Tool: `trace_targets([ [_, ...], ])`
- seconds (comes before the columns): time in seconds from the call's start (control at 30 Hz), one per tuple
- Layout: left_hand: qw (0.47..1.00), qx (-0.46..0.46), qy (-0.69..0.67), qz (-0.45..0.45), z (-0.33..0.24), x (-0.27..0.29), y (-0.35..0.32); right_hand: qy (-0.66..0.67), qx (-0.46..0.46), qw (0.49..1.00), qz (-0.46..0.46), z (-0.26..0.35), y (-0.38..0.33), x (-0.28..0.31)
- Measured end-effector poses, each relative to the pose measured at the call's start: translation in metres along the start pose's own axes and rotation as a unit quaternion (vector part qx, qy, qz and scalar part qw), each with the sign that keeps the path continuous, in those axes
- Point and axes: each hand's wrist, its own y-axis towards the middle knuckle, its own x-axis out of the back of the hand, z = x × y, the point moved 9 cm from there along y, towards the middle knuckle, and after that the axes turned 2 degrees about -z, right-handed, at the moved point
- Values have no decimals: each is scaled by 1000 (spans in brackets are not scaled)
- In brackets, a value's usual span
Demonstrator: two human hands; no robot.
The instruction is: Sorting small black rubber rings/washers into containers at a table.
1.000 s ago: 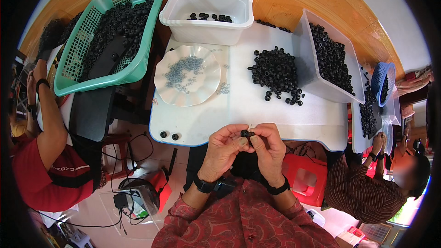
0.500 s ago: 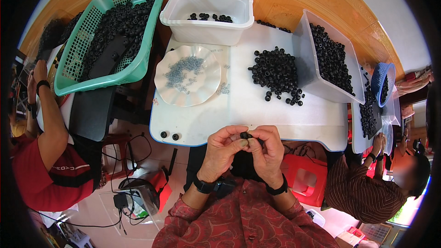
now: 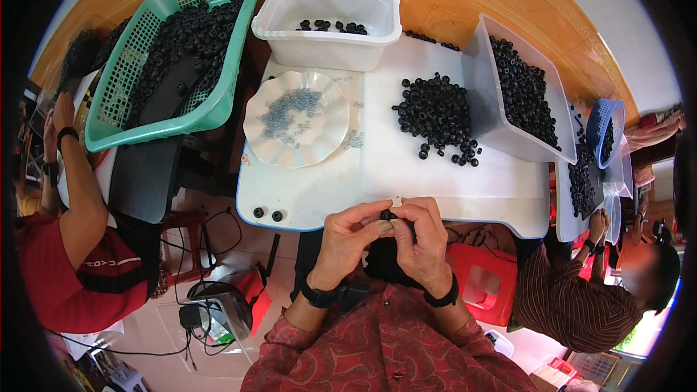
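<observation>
Just off the table's front edge, my left hand (image 3: 347,243) and my right hand (image 3: 421,243) meet fingertip to fingertip. Both are closed in a pinch on one small black plastic part (image 3: 387,215), which looks like a round cord lock; the fingers cover much of it. Beyond my hands lies a heap of similar black parts (image 3: 434,112) on the white table (image 3: 327,192). A white scalloped plate (image 3: 261,149) to the left holds many tiny grey pieces (image 3: 287,112) that look like springs. Two black parts (image 3: 268,215) sit apart near the front left corner.
At the back stands a white tub (image 3: 327,54) with several black parts inside. A tilted translucent bin (image 3: 501,120) full of them borders the heap. The green basket (image 3: 225,101) is on the left. One person (image 3: 80,261) works at left, another (image 3: 581,297) at right.
My hands stay in nearly the same place, still pinching the black part. My wrists have shifted slightly and the left fingers have straightened a little.
</observation>
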Motion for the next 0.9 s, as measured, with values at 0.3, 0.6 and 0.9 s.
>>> trace_targets([
  [0.3,999,44,-17,-27,1,-1,-4,-35,6,999,27,-6,-6,-7],
  [0.6,997,45,35,-44,12,9,-1,-79,42,996,26,-1,-7,-10],
  [0.9,998,48,-5,-35,15,9,0,30,-88,996,-4,-17,-16,-6],
])
